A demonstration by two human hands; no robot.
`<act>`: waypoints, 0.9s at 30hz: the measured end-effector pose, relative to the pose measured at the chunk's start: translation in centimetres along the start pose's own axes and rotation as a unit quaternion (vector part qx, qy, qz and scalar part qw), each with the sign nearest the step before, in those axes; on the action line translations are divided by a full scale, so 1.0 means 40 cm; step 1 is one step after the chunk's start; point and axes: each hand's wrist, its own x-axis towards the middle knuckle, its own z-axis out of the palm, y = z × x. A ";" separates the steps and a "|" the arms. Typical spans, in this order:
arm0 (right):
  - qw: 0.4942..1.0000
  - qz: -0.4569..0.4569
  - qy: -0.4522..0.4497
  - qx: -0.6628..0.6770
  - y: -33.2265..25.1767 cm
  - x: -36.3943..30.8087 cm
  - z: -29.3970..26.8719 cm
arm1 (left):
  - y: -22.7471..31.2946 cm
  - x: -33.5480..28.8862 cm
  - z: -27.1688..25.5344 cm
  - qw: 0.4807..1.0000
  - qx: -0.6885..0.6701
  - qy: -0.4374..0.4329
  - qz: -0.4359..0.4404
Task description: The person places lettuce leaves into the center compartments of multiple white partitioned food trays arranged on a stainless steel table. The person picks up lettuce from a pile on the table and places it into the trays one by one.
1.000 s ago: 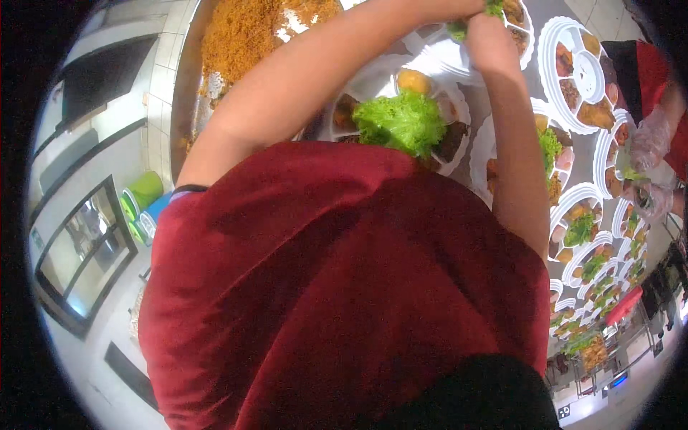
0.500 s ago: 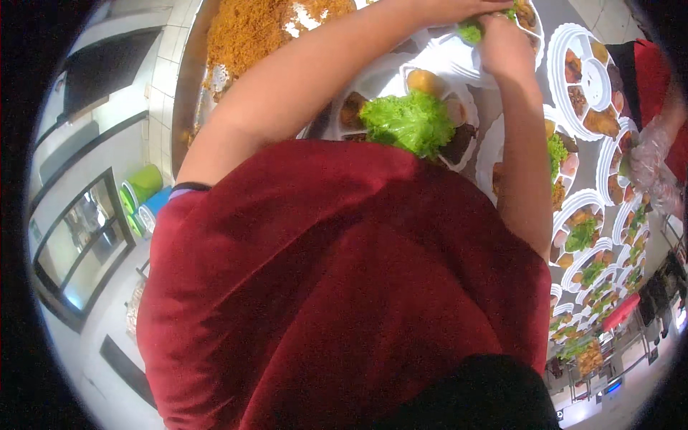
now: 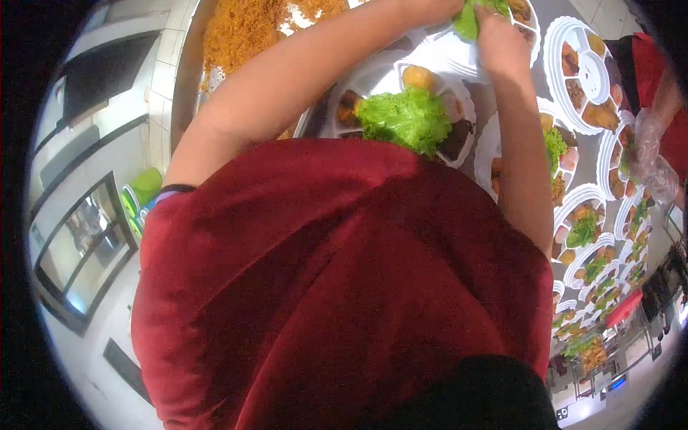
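Observation:
At the top edge, a green lettuce leaf (image 3: 467, 24) lies over a white compartment plate (image 3: 446, 61) that holds portions of food. My right hand (image 3: 503, 41) reaches up to it from the right, with its fingers closed on the leaf. Just left of the leaf is my left hand (image 3: 436, 10), partly cut off by the picture's edge, so its fingers hardly show. Nearer to me, a second compartment plate (image 3: 469, 100) carries a large ruffled lettuce leaf (image 3: 408, 120) in its middle, with a yellowish round piece (image 3: 418, 77) and dark food around it.
A big metal tray (image 3: 188, 97) of orange-brown shredded food (image 3: 240, 32) stands at the upper left. Stacked plates of food (image 3: 593, 75) line the grey table on the right. Beside them a co-worker's hand in a clear plastic glove (image 3: 651, 143) reaches in. Green bins (image 3: 147, 185) stand at left.
My left hand has drawn back leftward from my right hand, uncovering more of the lettuce. My right hand has shifted only slightly. The gloved co-worker's hand has moved a little.

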 end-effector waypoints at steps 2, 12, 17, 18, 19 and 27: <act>0.998 -0.007 -0.007 -0.057 0.025 0.020 0.034 | 0.003 0.005 -0.026 0.998 0.022 -0.054 0.024; 0.980 -0.107 0.078 -0.151 -0.003 0.032 0.018 | 0.012 -0.014 -0.040 0.997 0.026 -0.075 0.006; 0.962 -0.201 -0.179 0.048 0.123 0.092 -0.085 | -0.009 -0.012 -0.148 0.991 -0.090 -0.097 0.010; 0.974 -0.177 -0.117 0.074 0.135 0.100 -0.047 | -0.002 -0.020 -0.132 0.993 -0.105 -0.056 0.022; 0.983 -0.146 -0.053 0.096 0.136 0.097 -0.034 | 0.006 -0.023 -0.113 0.992 -0.123 -0.010 0.039; 0.993 -0.054 0.001 0.108 0.208 0.054 -0.057 | 0.053 -0.003 -0.092 0.951 -0.219 -0.215 -0.039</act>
